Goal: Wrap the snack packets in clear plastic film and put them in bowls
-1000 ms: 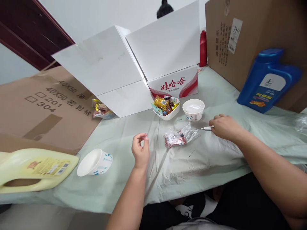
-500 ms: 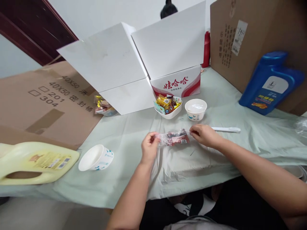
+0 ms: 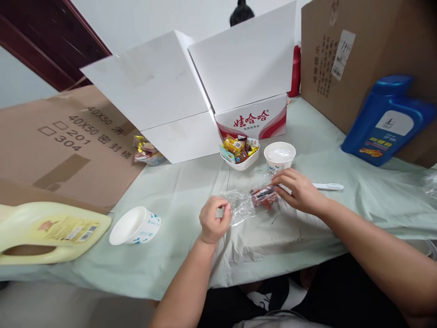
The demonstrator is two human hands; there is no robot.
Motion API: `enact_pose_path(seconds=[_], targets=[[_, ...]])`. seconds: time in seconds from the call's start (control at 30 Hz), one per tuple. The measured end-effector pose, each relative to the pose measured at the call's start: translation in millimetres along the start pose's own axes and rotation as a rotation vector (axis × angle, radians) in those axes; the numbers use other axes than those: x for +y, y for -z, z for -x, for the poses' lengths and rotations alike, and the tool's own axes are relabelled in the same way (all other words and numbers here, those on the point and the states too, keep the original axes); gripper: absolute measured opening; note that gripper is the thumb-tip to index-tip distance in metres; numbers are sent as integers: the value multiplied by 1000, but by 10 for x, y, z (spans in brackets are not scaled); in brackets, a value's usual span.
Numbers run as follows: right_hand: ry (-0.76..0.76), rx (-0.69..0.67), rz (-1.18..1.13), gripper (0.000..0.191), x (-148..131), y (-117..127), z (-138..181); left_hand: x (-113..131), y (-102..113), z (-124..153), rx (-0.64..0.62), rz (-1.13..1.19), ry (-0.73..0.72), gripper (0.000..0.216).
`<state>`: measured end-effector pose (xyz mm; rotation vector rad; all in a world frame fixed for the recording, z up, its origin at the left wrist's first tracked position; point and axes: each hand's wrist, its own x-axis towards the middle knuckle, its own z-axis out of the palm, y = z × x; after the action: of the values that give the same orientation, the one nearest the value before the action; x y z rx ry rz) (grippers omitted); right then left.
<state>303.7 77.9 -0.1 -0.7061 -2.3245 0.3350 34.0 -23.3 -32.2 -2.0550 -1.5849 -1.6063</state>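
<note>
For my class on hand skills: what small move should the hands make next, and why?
Probably the left hand should gently smooth the crumpled clear film, with the right hand steadying the red bundle: film spreads loosely beside the left hand, while the right hand is at the bundle's edge.

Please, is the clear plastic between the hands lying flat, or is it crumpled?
Crumpled: the clear plastic shows creases and shiny folds between the left hand and right hand.

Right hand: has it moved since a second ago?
Yes, leftward: the right hand was wholly right of the right-hand paper bowl and now reaches in front of it.
</note>
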Motion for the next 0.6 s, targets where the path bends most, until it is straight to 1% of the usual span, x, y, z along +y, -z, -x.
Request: enact_pose_path(seconds=[0.03,0.1,0.17,0.23,0.27,0.3,0.33,0.37,0.4,0.47,0.5,0.53,0.57,0.6], targets=[[-19,-73,32,24,-18,5,0,58,-1,-2,-100,-33,-43,11],[-115,-224,113,30,-37,37,9,158,20,-33,-306,-64,-59,29],[-215,-395,190,32,-49,97,28,243,60,-75,-545,-18,-75,43],[-251,-568,255,30,-71,161,50,322,97,-96,-835,114,-120,40],[-261,-624,287,27,-86,183,59,358,106,-94,-962,184,-143,38],[-268,-646,312,25,-104,191,64,391,105,-85,-1052,235,-158,37],[-269,-623,329,23,-122,183,65,419,93,-70,-1096,260,-166,36],[-252,-561,331,22,-138,157,61,438,69,-52,-1094,261,-166,35],[-208,-477,316,22,-152,114,54,445,35,-33,-1048,242,-157,33],[-48,-318,240,24,-164,-17,36,420,-60,3,-865,172,-117,28],[34,-271,198,26,-163,-97,27,388,-115,21,-750,126,-89,25],[94,-249,165,30,-157,-179,20,345,-170,39,-641,74,-63,21],[120,-246,142,36,-150,-260,17,297,-222,58,-553,19,-43,18],[112,-253,128,43,-141,-333,16,247,-270,79,-496,-33,-27,18]])
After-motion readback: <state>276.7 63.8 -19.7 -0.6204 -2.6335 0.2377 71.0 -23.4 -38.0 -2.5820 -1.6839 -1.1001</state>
